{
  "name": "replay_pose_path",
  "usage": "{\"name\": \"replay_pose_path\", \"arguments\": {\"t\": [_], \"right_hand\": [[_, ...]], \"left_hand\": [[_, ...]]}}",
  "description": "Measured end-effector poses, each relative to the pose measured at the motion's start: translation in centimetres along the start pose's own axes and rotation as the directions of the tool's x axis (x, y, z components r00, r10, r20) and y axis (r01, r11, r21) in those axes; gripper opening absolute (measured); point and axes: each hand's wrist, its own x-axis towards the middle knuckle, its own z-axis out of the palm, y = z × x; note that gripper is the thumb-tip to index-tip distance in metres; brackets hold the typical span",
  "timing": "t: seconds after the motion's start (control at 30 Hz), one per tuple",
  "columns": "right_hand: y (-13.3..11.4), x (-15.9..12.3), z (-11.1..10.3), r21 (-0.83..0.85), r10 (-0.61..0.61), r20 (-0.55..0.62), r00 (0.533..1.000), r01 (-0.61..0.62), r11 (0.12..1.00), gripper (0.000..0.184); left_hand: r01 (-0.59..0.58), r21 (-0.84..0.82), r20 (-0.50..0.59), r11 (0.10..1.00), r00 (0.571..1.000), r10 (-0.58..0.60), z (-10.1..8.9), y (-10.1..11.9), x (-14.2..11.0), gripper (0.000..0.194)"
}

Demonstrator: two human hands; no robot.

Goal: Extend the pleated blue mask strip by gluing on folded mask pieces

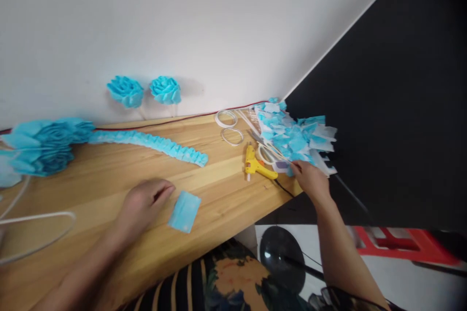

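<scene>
My left hand [143,203] rests over the wooden table with its fingers curled in and thumb and fingertips together; nothing shows between them. Just right of it lies a small light blue rectangle of crepe-like paper [185,212]. At the table's right end, my right hand [313,181] pinches the near end of a thin pale stick [279,152]. Under and beside that stick are white-handled scissors [265,154] and a yellow glue gun [260,165]. A heap of loose blue and white paper petals [292,138] lies just beyond my right hand.
A pleated blue paper strip [156,144] stretches along the table [120,167] from bunched blue paper flowers [44,148]. Two blue flowers [165,89] stand against the wall. Tape rings [225,112] lie at the back. White looped wire [69,217] sits at left.
</scene>
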Motion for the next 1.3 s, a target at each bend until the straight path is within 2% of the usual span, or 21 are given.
{"name": "replay_pose_path", "arguments": {"t": [0.07,0.13,0.23,0.3,0.37,0.43,0.53,0.63,0.67,0.77,0.83,0.97,1.17,1.3], "right_hand": [[-0.4,0.0,0.1,-0.034,-0.052,-0.08,0.995,0.05,0.998,0.034],[-1.3,0.1,-0.3,-0.028,-0.139,-0.215,0.967,0.137,0.99,0.036],[-4.7,-0.3,-1.7,0.168,-0.239,-0.353,0.905,0.312,0.935,0.035],[-8.3,-1.1,-2.6,0.372,-0.321,-0.328,0.888,0.434,0.82,0.031],[-12.6,-1.9,-3.1,0.53,-0.46,-0.208,0.863,0.495,0.688,0.028],[-16.6,-2.2,-3.2,0.578,-0.592,-0.126,0.796,0.544,0.608,0.03],[-21.4,-1.3,-3.1,0.603,-0.686,-0.136,0.715,0.609,0.516,0.03],[-24.6,0.6,-3.0,0.634,-0.727,-0.205,0.656,0.655,0.412,0.02],[-25.3,1.2,-2.9,0.624,-0.748,-0.212,0.629,0.676,0.391,0.023],[-27.1,2.1,-2.4,0.556,-0.814,-0.189,0.549,0.743,0.373,0.046],[-27.8,2.0,-1.8,0.517,-0.828,-0.188,0.528,0.77,0.374,0.056],[-28.4,1.4,-0.7,0.472,-0.823,-0.217,0.525,0.794,0.382,0.065],[-28.2,0.7,-0.7,0.455,-0.8,-0.203,0.564,0.778,0.433,0.054],[-27.5,0.3,-1.4,0.462,-0.822,-0.176,0.542,0.783,0.417,0.057]], "left_hand": [[0.005,-0.017,-0.003,1.0,1.0,-0.005,-0.1,0.3,0.0,0.032],[0.007,-0.03,-0.013,1.0,1.0,-0.007,-0.2,0.6,0.1,0.032],[0.008,-0.042,-0.047,0.999,0.999,-0.01,-0.3,0.7,0.1,0.032],[0.01,-0.048,-0.067,0.999,0.998,-0.013,-0.4,0.8,0.0,0.034],[0.019,-0.062,-0.083,0.998,0.996,-0.024,-0.4,0.9,0.0,0.038],[0.035,-0.094,-0.101,0.995,0.994,-0.044,-0.4,0.8,0.0,0.04],[0.053,-0.157,-0.122,0.986,0.99,-0.072,-0.5,0.8,0.1,0.04],[0.054,-0.19,-0.133,0.98,0.988,-0.08,-0.7,1.0,0.2,0.039],[0.054,-0.194,-0.131,0.98,0.988,-0.081,-0.8,1.1,0.2,0.038],[0.05,-0.203,-0.132,0.978,0.988,-0.078,-0.8,1.2,0.2,0.035],[0.035,-0.223,-0.144,0.974,0.987,-0.069,-0.6,1.1,0.2,0.031],[0.006,-0.263,-0.177,0.965,0.983,-0.055,-0.1,0.9,0.2,0.018],[-0.059,-0.303,-0.205,0.951,0.979,-0.005,-0.5,0.8,0.2,0.019],[-0.059,-0.306,-0.198,0.95,0.98,-0.003,-0.7,0.5,0.1,0.019]]}}
